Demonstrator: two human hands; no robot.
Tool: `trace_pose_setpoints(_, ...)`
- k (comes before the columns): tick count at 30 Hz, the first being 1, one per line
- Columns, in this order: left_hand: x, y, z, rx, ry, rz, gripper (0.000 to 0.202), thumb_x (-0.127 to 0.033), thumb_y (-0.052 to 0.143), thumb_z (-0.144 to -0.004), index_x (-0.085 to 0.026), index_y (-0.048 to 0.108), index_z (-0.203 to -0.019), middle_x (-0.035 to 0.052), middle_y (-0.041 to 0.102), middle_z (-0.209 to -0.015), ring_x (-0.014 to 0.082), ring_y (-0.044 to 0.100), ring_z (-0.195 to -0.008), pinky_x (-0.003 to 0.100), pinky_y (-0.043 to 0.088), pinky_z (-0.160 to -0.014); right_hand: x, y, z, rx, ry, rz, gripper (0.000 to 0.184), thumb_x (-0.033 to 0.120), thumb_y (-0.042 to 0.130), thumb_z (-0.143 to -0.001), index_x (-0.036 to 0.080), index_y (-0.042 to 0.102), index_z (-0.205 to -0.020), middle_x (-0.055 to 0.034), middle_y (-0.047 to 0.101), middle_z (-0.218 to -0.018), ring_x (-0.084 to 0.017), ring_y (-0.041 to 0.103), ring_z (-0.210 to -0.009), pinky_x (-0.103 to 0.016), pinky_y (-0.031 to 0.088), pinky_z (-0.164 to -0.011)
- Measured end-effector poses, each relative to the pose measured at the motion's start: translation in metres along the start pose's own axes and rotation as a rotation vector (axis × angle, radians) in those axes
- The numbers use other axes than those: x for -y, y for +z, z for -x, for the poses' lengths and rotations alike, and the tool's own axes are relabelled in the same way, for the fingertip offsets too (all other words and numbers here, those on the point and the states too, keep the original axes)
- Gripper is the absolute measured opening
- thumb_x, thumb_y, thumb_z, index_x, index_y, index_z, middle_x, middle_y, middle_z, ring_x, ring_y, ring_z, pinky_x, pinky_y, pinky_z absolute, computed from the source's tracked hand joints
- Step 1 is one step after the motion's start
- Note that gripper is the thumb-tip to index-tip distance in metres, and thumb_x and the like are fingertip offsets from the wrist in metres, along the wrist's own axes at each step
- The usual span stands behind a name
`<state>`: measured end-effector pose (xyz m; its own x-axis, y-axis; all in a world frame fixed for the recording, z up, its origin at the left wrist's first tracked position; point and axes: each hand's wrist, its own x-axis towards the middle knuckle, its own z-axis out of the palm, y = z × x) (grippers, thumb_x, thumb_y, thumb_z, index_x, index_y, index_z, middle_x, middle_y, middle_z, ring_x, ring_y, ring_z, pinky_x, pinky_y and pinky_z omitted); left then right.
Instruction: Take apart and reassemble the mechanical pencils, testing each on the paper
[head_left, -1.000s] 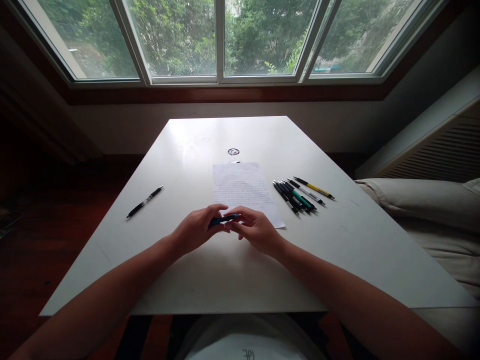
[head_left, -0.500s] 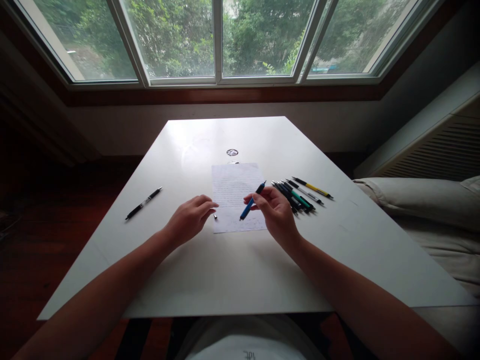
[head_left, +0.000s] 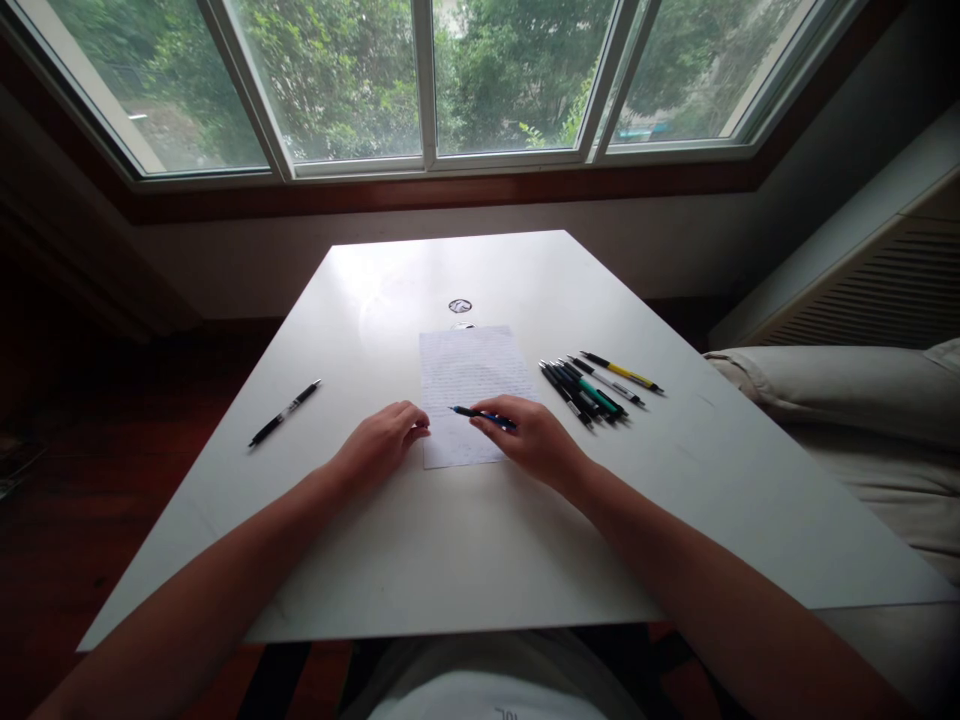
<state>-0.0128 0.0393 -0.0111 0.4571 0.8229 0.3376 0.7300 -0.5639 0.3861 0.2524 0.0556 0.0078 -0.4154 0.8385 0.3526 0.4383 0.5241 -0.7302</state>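
Note:
A written sheet of paper (head_left: 465, 365) lies at the middle of the white table (head_left: 450, 540). My right hand (head_left: 536, 435) is closed on a blue pen (head_left: 487, 415) over the lower part of the sheet, its dark end pointing left and the other end hidden in my fingers. Beside the sheet's lower left edge, my left hand (head_left: 386, 438) rests with thumb and fingers curled together. What sits between those fingertips, if anything, is too small to make out.
Several pens (head_left: 589, 392) lie in a cluster right of the sheet, with a yellow pen (head_left: 622, 370) at its far side. A black pen (head_left: 285, 412) lies alone at the left. Beyond the sheet is a round dark-rimmed mark (head_left: 460, 306). A window (head_left: 427, 165) faces the table.
My right hand has turned the blue pen from steeply slanted to nearly level, dark end now pointing left. The left fingers have closed lower, where a small silver piece showed before.

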Motion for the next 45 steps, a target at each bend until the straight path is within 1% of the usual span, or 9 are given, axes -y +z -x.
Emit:
trace_pose_setpoints(6, -0.009, -0.005, 0.001, -0.102, 0.019, 0.090, 0.011, -0.029, 0.055, -0.098, -0.020, 0.059, -0.102, 0.0052, 0.066, -0.093, 0.0164, 0.062, -0.081, 0.028, 0.048, -0.073, -0.007, -0.002, 0.003, 0.098, -0.180, 0.197, 0.025, 0.034, 0.059, -0.097, 0.026, 0.072, -0.117, -0.0042, 0.073, -0.086, -0.016, 0.063, -0.072, -0.027, 0.045, -0.067)
trace_pose_setpoints(14, -0.018, -0.005, 0.002, -0.094, 0.041, 0.163, 0.009, -0.026, 0.057, -0.097, -0.019, 0.061, -0.102, 0.0047, 0.064, -0.089, 0.0152, 0.060, -0.079, 0.027, 0.047, -0.071, 0.000, -0.004, 0.005, 0.134, -0.225, 0.203, 0.026, 0.034, 0.057, -0.098, 0.025, 0.071, -0.118, -0.0043, 0.072, -0.089, -0.015, 0.064, -0.072, -0.026, 0.045, -0.068)
trace_pose_setpoints(18, -0.019, -0.003, 0.003, -0.081, 0.055, 0.207, 0.009, -0.025, 0.057, -0.097, -0.019, 0.062, -0.102, 0.0057, 0.066, -0.092, 0.0163, 0.061, -0.082, 0.028, 0.048, -0.074, 0.003, -0.002, 0.007, 0.156, -0.221, 0.185, 0.024, 0.030, 0.059, -0.097, 0.026, 0.069, -0.118, -0.0040, 0.071, -0.093, -0.016, 0.065, -0.075, -0.027, 0.047, -0.069)
trace_pose_setpoints(21, -0.018, -0.002, 0.003, -0.067, 0.054, 0.228, 0.009, -0.024, 0.057, -0.098, -0.019, 0.063, -0.102, 0.0056, 0.066, -0.092, 0.0163, 0.062, -0.083, 0.028, 0.048, -0.074, 0.005, 0.000, 0.008, 0.123, -0.207, 0.124, 0.027, 0.024, 0.064, -0.093, 0.023, 0.064, -0.120, -0.0070, 0.067, -0.104, -0.019, 0.065, -0.085, -0.031, 0.052, -0.076)
trace_pose_setpoints(25, -0.016, -0.003, 0.003, -0.100, 0.026, 0.237, 0.009, -0.024, 0.059, -0.097, -0.019, 0.064, -0.102, 0.0051, 0.066, -0.091, 0.0157, 0.062, -0.082, 0.028, 0.048, -0.073, 0.005, 0.001, 0.008, 0.077, -0.199, 0.107, 0.013, 0.013, 0.061, -0.090, 0.019, 0.061, -0.102, -0.0086, 0.062, -0.103, -0.020, 0.063, -0.088, -0.033, 0.054, -0.078)
trace_pose_setpoints(28, -0.015, -0.002, 0.003, -0.100, 0.043, 0.241, 0.009, -0.024, 0.059, -0.096, -0.019, 0.064, -0.102, 0.0052, 0.067, -0.092, 0.0161, 0.063, -0.083, 0.028, 0.049, -0.074, 0.003, 0.002, 0.008, 0.082, -0.210, 0.184, 0.011, 0.010, 0.057, -0.090, 0.018, 0.061, -0.096, -0.0080, 0.063, -0.100, -0.020, 0.063, -0.086, -0.033, 0.053, -0.076)
trace_pose_setpoints(34, -0.018, -0.002, 0.002, -0.100, 0.019, 0.221, 0.008, -0.024, 0.057, -0.097, -0.019, 0.064, -0.100, 0.0049, 0.066, -0.090, 0.0163, 0.062, -0.081, 0.028, 0.048, -0.073, 0.003, 0.000, 0.009, 0.065, -0.159, 0.281, 0.009, 0.015, 0.061, -0.091, 0.020, 0.064, -0.097, -0.0054, 0.067, -0.096, -0.018, 0.064, -0.082, -0.029, 0.050, -0.073)
trace_pose_setpoints(39, -0.021, -0.004, 0.001, -0.167, -0.003, 0.247, 0.006, -0.023, 0.059, -0.096, -0.020, 0.063, -0.099, 0.0047, 0.066, -0.091, 0.0161, 0.062, -0.081, 0.028, 0.048, -0.072, 0.008, -0.002, 0.010, 0.070, -0.094, 0.232, 0.009, 0.023, 0.066, -0.090, 0.022, 0.068, -0.099, -0.0027, 0.068, -0.092, -0.015, 0.063, -0.074, -0.026, 0.047, -0.068)
trace_pose_setpoints(45, -0.019, -0.002, -0.001, -0.218, -0.014, 0.285, 0.007, -0.022, 0.063, -0.094, -0.020, 0.063, -0.100, 0.0052, 0.066, -0.095, 0.0162, 0.063, -0.084, 0.028, 0.050, -0.073, 0.007, -0.002, 0.009, 0.075, -0.090, 0.255, 0.014, 0.029, 0.064, -0.094, 0.025, 0.072, -0.104, -0.0021, 0.069, -0.094, -0.013, 0.062, -0.071, -0.025, 0.045, -0.068)
